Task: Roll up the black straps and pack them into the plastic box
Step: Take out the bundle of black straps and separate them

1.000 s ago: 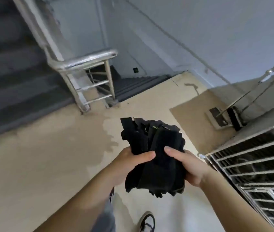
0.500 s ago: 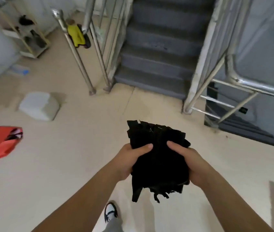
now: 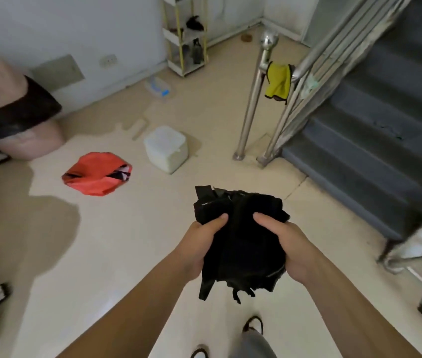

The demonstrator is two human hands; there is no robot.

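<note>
A thick bundle of black straps [image 3: 241, 244] is held in front of me at waist height, loose ends dangling below. My left hand [image 3: 202, 241] grips its left side and my right hand [image 3: 286, 244] grips its right side, thumbs on top. A white plastic box [image 3: 166, 149] stands on the beige floor well ahead and to the left of the bundle, apart from my hands; whether it is open I cannot tell.
A red bag [image 3: 96, 174] lies left of the box. A metal stair railing [image 3: 251, 104] with a yellow cloth [image 3: 278, 82] stands ahead right, grey stairs [image 3: 375, 130] beyond. A shelf rack [image 3: 185, 34] is at the far wall. My shoes [image 3: 252, 325] show below.
My view has swung left across the landing, bringing the white box and red bag toward the middle. Both hands keep the same hold on the bundle.
</note>
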